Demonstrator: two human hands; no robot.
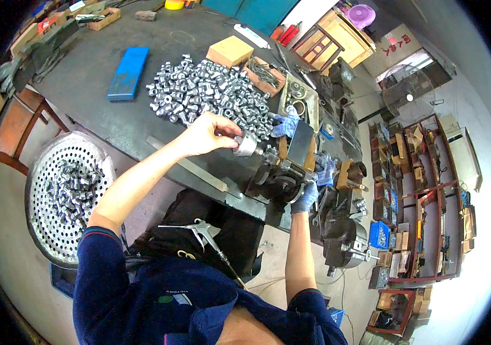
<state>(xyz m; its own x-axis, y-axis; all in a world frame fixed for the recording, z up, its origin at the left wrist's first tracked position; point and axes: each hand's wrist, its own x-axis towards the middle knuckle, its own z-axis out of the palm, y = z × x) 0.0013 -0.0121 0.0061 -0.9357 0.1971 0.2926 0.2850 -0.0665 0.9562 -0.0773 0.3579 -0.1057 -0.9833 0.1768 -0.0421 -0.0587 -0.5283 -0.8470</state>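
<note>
I see the silver cylinder [247, 145] right at the fingertips of the bare left hand [215, 135], touching them on its left end; its other end meets the dark fixture [280, 181] at the near edge of the tabletop [93, 69]. It is short, round and bright, paler than the blackened metal beside it. The left thumb and fingers are drawn close together, but from my end I can't tell whether they clamp the cylinder or a small piece at its mouth. The right hand [305, 198], in a blue-grey glove, is curled around the fixture's right end.

Beyond the left hand, I have a heap of shiny metal fittings [205, 92] on the middle of the tabletop, with a blue box [127, 75] to its left. A flat metal bar [191, 165] lies along the near edge.
</note>
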